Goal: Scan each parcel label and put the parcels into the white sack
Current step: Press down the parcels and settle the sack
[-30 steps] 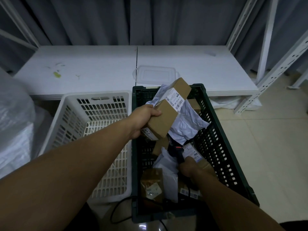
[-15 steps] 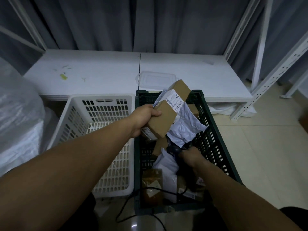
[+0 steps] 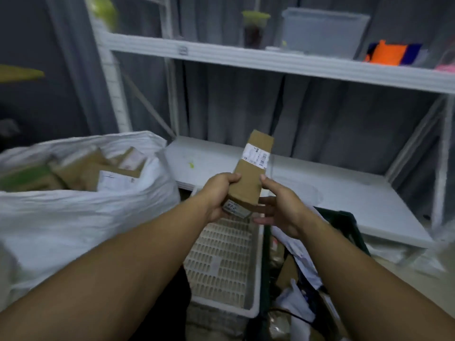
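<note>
The left hand point(image 3: 216, 195) is wrapped around the low end of a long brown cardboard parcel point(image 3: 251, 173), with the thumb on top and the other fingers tucked under it. The right hand point(image 3: 280, 207) is just beside the parcel, with its fingers spread out. Its thumb touches the parcel's right edge and its fingertips reach under the bottom end, but it is not squeezing the box. The parcel is up in the air and leans away from the person, with its far end higher. A white label point(image 3: 256, 156) with small bar codes sits across its upper part, and another small label is on the near end.

Under the hands is a white plastic basket point(image 3: 221, 264) with lots of little holes. Right next to it, on the right, is a dark green crate point(image 3: 349, 225) with grey mail bags and brown parcels inside.

On the left is the big white sack point(image 3: 73, 217). Its mouth is open and brown parcels lie inside it.

Farther back is a low white shelf board point(image 3: 332, 193). Above it, a higher shelf point(image 3: 270, 60) holds a clear plastic box point(image 3: 325, 30), a cup with a green lid point(image 3: 253, 28) and something orange point(image 3: 386, 52). Grey curtains point(image 3: 246, 107) hang behind it all. The picture is blurry.
</note>
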